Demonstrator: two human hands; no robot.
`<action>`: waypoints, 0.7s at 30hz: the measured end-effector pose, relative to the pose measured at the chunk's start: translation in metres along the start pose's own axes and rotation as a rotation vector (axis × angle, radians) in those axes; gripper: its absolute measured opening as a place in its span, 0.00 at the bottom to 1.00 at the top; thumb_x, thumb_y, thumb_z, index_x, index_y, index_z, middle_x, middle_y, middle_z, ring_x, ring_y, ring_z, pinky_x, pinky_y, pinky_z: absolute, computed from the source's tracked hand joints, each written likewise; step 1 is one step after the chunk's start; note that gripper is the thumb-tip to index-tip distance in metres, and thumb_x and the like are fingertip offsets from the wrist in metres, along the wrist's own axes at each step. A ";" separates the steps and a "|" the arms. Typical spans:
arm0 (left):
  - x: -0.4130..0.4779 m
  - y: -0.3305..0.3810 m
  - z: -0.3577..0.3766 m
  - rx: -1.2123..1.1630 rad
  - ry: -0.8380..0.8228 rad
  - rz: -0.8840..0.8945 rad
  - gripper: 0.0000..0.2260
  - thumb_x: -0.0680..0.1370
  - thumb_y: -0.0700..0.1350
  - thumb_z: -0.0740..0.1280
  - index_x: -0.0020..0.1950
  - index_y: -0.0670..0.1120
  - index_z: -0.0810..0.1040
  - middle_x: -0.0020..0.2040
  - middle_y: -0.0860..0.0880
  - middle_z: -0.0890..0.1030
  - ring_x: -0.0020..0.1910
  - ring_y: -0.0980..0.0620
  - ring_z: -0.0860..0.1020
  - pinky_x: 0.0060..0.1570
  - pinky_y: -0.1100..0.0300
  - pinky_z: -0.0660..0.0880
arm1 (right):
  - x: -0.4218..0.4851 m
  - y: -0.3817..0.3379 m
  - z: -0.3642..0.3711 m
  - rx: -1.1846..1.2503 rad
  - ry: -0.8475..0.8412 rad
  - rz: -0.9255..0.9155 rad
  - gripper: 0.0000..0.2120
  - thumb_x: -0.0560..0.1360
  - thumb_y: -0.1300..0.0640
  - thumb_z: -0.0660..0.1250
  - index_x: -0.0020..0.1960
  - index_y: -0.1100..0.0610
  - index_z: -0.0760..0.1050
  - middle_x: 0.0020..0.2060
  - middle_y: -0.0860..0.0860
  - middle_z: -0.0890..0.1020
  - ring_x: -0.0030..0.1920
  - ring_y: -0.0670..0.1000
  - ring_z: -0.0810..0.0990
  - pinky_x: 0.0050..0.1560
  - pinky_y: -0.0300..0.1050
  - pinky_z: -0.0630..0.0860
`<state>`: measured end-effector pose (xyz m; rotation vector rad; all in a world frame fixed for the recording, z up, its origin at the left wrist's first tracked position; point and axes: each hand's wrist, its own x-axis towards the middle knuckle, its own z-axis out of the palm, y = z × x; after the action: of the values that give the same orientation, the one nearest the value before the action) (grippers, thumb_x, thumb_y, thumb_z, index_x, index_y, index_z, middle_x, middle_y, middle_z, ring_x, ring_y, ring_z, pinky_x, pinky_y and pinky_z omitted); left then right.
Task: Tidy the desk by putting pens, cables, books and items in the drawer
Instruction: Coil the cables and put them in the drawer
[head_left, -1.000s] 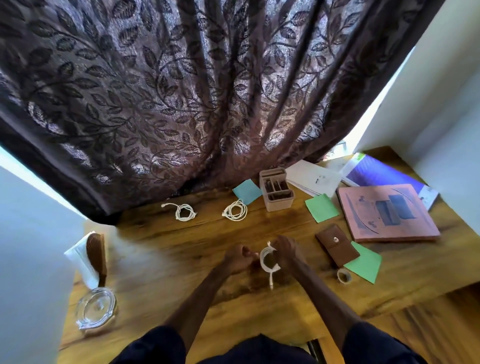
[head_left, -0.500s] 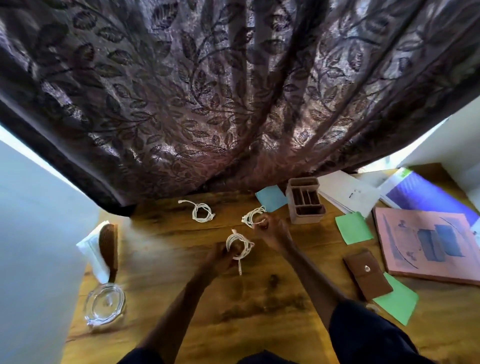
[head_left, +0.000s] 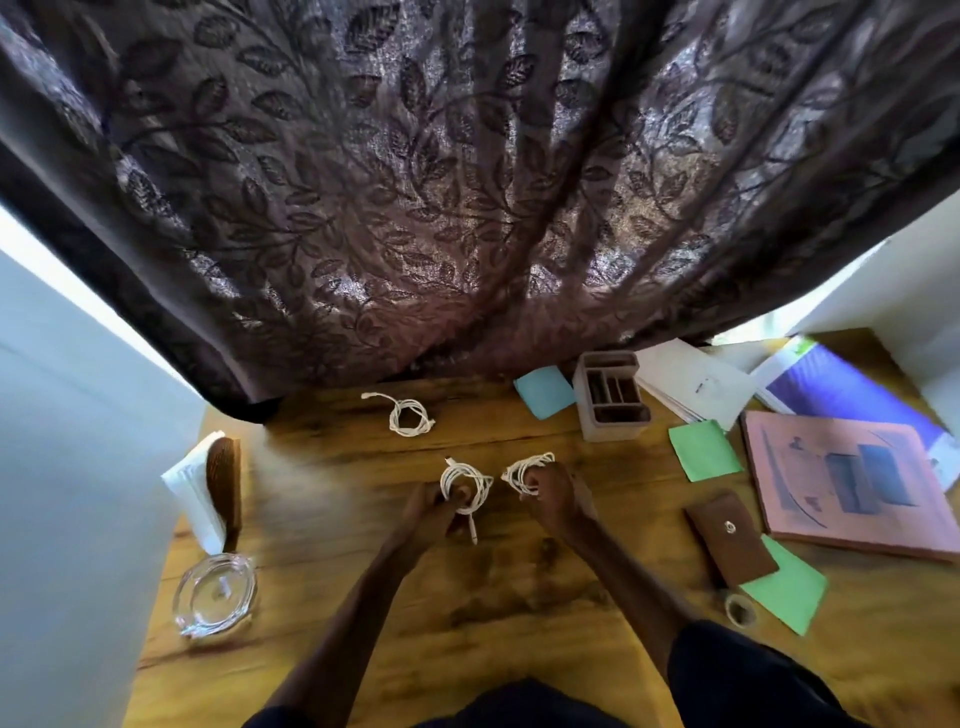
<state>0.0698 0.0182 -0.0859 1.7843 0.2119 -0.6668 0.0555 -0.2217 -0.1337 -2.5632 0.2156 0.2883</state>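
1 view only: head cam, wide-angle, heavy barrel distortion. Sits above the near edge of the wooden desk (head_left: 322, 519), facing forward and steeply down. Close range: forearms enter from the bottom, and the left hand (head_left: 431, 512) on the left cable coil (head_left: 466, 483) and the right hand (head_left: 553, 499) on the right cable coil (head_left: 524, 473) land near frame centre. The leaf-pattern curtain (head_left: 467, 182) behind the desk fills the top half. The pink book (head_left: 841, 483) reaches the right edge.
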 end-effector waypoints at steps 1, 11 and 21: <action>-0.003 0.000 0.002 0.025 0.001 -0.006 0.10 0.79 0.47 0.69 0.43 0.42 0.84 0.35 0.44 0.83 0.34 0.48 0.78 0.39 0.51 0.74 | -0.017 -0.010 -0.016 0.024 0.015 0.010 0.15 0.69 0.46 0.70 0.51 0.52 0.82 0.52 0.50 0.84 0.52 0.52 0.82 0.51 0.47 0.79; -0.054 0.019 0.044 0.183 -0.183 0.108 0.02 0.76 0.46 0.73 0.47 0.48 0.85 0.39 0.50 0.86 0.35 0.58 0.82 0.35 0.61 0.78 | -0.125 -0.009 -0.057 0.637 0.201 0.321 0.08 0.72 0.51 0.76 0.41 0.56 0.84 0.32 0.46 0.84 0.33 0.44 0.79 0.32 0.37 0.72; -0.105 0.017 0.112 0.308 -0.494 0.096 0.09 0.76 0.48 0.73 0.53 0.45 0.83 0.46 0.43 0.87 0.42 0.46 0.84 0.45 0.50 0.81 | -0.247 0.009 -0.052 0.894 0.430 0.511 0.07 0.73 0.51 0.76 0.42 0.55 0.84 0.29 0.44 0.81 0.30 0.39 0.76 0.34 0.37 0.72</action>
<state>-0.0457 -0.0707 -0.0355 1.8408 -0.3249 -1.0896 -0.1765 -0.2342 -0.0343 -1.6147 0.9298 -0.1651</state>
